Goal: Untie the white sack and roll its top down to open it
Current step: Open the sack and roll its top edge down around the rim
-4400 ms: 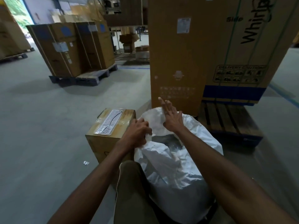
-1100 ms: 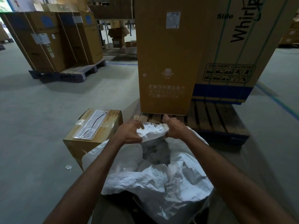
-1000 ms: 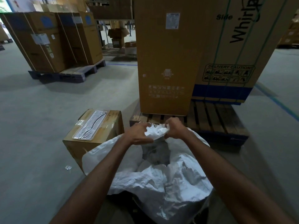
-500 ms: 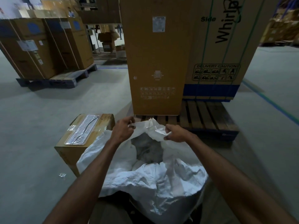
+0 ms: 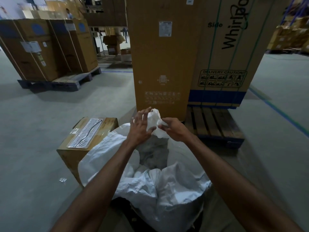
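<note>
At lower centre, the white sack already gapes, so I judge it untied. My left hand presses spread fingers against its raised far edge; my right hand pinches that edge. Rolling the top down remains.

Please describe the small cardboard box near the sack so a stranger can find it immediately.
Start at the tall Whirlpool carton on its pallet. Before it stands the white sack; the small box touches its left side. Unlike other cartons, it sits low on the floor, with a clear wavy plastic tray on top.
</note>
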`<state>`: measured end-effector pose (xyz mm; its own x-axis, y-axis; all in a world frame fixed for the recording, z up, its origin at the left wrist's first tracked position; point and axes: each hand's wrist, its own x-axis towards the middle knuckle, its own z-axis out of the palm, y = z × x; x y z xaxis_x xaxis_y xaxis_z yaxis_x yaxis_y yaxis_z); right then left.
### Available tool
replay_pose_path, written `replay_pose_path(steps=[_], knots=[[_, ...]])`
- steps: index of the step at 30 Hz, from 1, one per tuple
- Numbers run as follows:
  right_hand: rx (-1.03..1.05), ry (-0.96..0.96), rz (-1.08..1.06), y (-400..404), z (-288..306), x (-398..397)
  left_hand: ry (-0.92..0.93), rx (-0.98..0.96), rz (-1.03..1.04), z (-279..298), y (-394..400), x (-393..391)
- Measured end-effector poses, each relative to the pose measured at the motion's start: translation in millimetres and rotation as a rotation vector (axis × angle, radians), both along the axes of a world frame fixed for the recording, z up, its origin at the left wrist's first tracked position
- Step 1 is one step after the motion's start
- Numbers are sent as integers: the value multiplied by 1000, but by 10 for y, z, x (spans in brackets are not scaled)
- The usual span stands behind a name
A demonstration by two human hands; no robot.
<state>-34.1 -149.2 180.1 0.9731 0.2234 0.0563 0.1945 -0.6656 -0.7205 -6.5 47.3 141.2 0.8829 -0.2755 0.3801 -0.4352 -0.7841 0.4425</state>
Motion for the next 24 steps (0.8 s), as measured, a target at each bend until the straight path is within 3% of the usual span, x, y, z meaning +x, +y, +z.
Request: replay_pose_path(steps=[3,5,9,11,13,17,21,22,24], knots=[[-164,-35,118,-48,140,-67,-39,246,-9,74,-64,119],[-202,-57,121,-125,185,-73,8,304,30,105,-106,197],[-327,-170,-71,-291,144,-20,251,-79,112,108,-115,355],[-476,-222,-275,-345,81,76,286,-217,150,126,-147,417],[-475,-193,-362,-343,36,206,275,-313,146,152,-239,473],[-198,-155,-355,-184,-38,466,130,-250,48,185,-428,662],[-326,-344,-476,-146,-114,805,-107,-44,-35,-15,-310,909],[-312,-306,-459,-160,-104,899,-168,8,-56,-59,-240,958],[-243,-52,-431,-258,-70,1120,-279,145,-91,-105,-90,1048]])
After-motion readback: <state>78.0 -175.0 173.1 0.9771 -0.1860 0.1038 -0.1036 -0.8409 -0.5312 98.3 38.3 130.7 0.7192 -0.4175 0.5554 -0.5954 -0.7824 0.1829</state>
